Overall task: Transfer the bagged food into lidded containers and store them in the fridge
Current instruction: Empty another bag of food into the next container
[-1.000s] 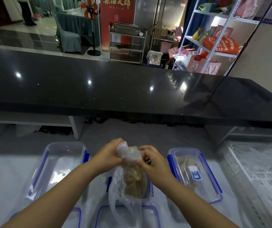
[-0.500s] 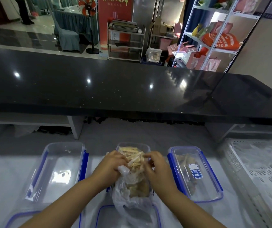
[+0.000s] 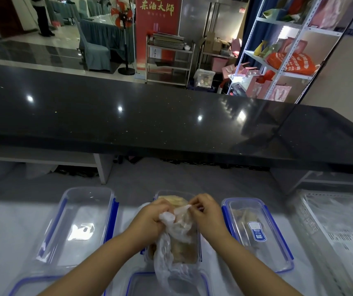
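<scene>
A clear plastic bag [image 3: 172, 251] of pale brownish food lies in the middle clear container [image 3: 198, 238] with blue clips. My left hand [image 3: 149, 218] grips a bunched part of the bag's top. My right hand [image 3: 205, 212] pinches the bag's thin edge just to the right. Tan food [image 3: 172, 199] shows in the container's far end, beyond my hands. The bag's loose tail hangs over the near rim.
An empty clear container [image 3: 81, 223] stands to the left, and a lidded one [image 3: 256, 231] with food inside to the right. Two blue-rimmed lids [image 3: 137, 283] lie at the near edge. A white perforated crate [image 3: 338, 236] sits far right. A black counter [image 3: 171, 120] runs across behind.
Both hands have lowered the bag from above the table into the middle container, and food now shows in the container's far end. The hands have shifted their hold on the bag's top.
</scene>
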Demonstrator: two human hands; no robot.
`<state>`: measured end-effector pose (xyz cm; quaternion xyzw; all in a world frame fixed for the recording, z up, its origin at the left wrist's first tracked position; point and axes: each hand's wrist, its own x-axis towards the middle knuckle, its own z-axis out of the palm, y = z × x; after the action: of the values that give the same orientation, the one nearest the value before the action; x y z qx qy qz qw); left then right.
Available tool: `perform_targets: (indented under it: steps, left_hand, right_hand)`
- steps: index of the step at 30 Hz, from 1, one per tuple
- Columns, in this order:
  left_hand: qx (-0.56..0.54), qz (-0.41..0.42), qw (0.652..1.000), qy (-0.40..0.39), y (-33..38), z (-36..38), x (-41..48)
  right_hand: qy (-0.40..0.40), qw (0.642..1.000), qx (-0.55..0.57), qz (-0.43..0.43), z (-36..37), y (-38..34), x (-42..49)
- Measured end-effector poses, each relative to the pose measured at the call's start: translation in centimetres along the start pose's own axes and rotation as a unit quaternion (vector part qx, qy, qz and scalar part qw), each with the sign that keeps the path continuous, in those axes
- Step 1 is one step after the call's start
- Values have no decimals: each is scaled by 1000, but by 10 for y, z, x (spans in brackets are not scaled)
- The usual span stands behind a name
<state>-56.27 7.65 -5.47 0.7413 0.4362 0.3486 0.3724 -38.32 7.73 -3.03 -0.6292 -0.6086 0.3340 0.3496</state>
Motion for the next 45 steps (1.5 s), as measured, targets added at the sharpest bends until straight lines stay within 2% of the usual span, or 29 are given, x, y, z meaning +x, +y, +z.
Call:
perform_targets:
  steps: [3,6,8,12,14,18,22,25,29,31,34,38,42,45]
  left_hand:
    - [28,-22,998,45,5,1,2]
    - [75,-67,993,55,2,4,5]
    - [134,-52,989,37,-4,7,7]
    - [85,-55,995,5,2,7,10]
    - [97,-48,994,12,13,2,10]
    - [181,-30,983,19,15,-6,8]
    - [260,-39,965,-11,1,-9,6]
    - [253,-41,967,-14,6,-15,7]
    - [222,-40,974,17,34,-24,13]
    - [211,-61,975,12,40,-25,16]
    - [195,-80,978,2,33,-22,17]
    - [204,-97,974,-20,19,-15,10]
    - [215,-60,973,-53,16,-12,1]
    - [235,-1,971,-50,13,-9,-3]
  right_hand:
    - [23,1000,17,-12,-10,-6,4]
    - [37,999,15,-30,-18,-10,6]
    - [33,998,8,-46,-21,-13,7]
    - [26,997,10,-65,-23,-19,7]
    - [26,997,15,-74,-22,-23,6]
    - [16,996,21,-86,-20,-24,1]
    - [-20,996,-8,-84,-13,-9,-8]
    - [-39,997,16,-60,-13,-9,-13]
    - [-26,990,123,-60,-20,-29,-11]
    - [-21,988,139,-61,-23,-36,-10]
    - [-27,992,113,-48,-22,-36,-12]
    - [-55,998,25,-14,-16,-24,-22]
    - [-89,995,-46,-13,-11,-7,-35]
    - [-87,996,-27,-20,-8,0,-42]
